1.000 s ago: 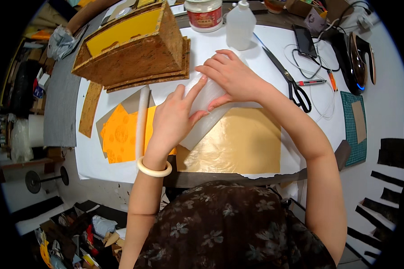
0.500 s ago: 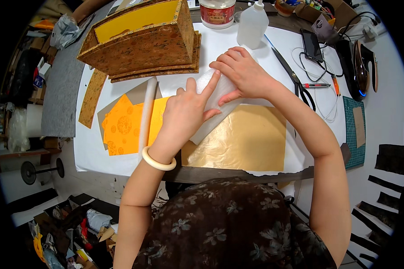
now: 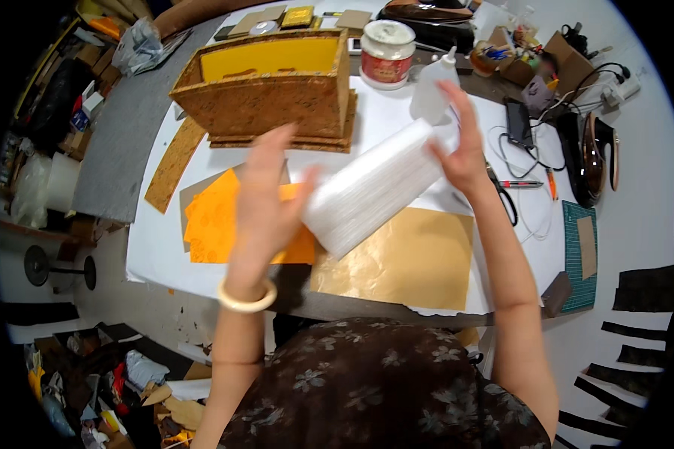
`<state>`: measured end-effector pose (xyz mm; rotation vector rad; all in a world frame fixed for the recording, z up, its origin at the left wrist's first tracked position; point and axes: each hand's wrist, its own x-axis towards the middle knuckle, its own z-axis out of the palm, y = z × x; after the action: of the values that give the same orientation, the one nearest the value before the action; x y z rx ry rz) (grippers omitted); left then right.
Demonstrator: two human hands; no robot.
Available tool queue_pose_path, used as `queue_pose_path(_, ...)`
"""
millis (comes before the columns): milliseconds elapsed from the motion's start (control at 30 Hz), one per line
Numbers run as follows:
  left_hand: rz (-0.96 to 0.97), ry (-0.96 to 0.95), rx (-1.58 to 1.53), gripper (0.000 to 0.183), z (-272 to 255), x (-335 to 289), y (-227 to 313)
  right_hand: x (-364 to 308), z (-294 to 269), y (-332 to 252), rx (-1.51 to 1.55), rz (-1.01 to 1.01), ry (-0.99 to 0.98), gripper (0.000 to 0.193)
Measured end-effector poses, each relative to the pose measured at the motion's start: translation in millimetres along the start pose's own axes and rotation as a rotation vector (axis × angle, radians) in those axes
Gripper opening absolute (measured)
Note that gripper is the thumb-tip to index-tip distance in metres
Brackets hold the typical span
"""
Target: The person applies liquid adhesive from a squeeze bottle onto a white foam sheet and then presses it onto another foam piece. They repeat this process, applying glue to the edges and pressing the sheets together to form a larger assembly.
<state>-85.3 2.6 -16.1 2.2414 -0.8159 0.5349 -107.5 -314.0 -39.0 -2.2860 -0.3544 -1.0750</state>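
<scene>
A white, fine-ridged flat piece (image 3: 374, 187), maybe foam or folded cloth, lies slanted between my hands; what it is made of I cannot make out. It overlaps the shiny gold sheet (image 3: 404, 262). My left hand (image 3: 266, 202), wearing a cream bangle, is smeared by motion, fingers stretched out, above the orange patterned fabric (image 3: 213, 228) and beside the white piece's left end. At the other end is my right hand (image 3: 463, 150), fingers spread, its thumb at the white piece's edge; whether they touch is unclear. The white squeeze bottle (image 3: 429, 93) stands just behind that hand.
A brown patterned box (image 3: 277, 97) with yellow lining stands at the back left, with a patterned strip (image 3: 174, 166) beside it. Behind are a white tub with red label (image 3: 386, 63) and a phone (image 3: 518, 123). Black scissors (image 3: 508, 206), an iron (image 3: 588, 157) and a green cutting mat (image 3: 579, 254) lie rightward.
My hands were together, pressing on the white piece; now they have parted to either side, and it shows broad and flat. The white rod over the orange fabric no longer shows. The view has shifted.
</scene>
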Motion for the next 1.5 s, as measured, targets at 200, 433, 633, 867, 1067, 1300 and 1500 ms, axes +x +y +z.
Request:
queue_pose_path(200, -0.481, -0.262, 0.227, 0.034, -20.4, -81.4, -63.4, -32.3, 9.8, 133.5, 0.237, 0.775, 0.132, 0.060)
queue_pose_path(433, -0.584, -0.019, -0.065, 0.024, -16.7, -98.4, -63.8, -7.8, 53.3, 129.2, 0.376, 0.757, -0.154, 0.088)
queue_pose_path(633, -0.817, 0.003, -0.753, 0.029, -36.6, -87.8, -34.6, -18.0, 49.4, 128.4, 0.364, 0.723, -0.010, 0.084)
queue_pose_path(867, -0.740, -0.025, -1.372, 0.052, -40.6, -74.0, -8.1, -0.6, -9.0, 74.9, 0.972, 0.733, 0.509, 0.063)
queue_pose_path(1067, -0.677, -0.052, -1.676, 0.048, -19.5, -64.0, 0.9, -21.5, -80.9, 35.8, 1.163, 0.901, 0.252, 0.065)
queue_pose_path(1300, -0.688, -0.153, -1.896, 0.041, 2.3, -60.1, 13.5, -21.6, -117.5, -10.6, 1.113, 0.655, 0.547, 0.064)
queue_pose_path(1500, -0.664, -0.102, -1.713, 0.026, 4.1, -55.6, 29.9, -27.1, -78.9, -21.9, 2.098, 0.685, 0.514, 0.069)
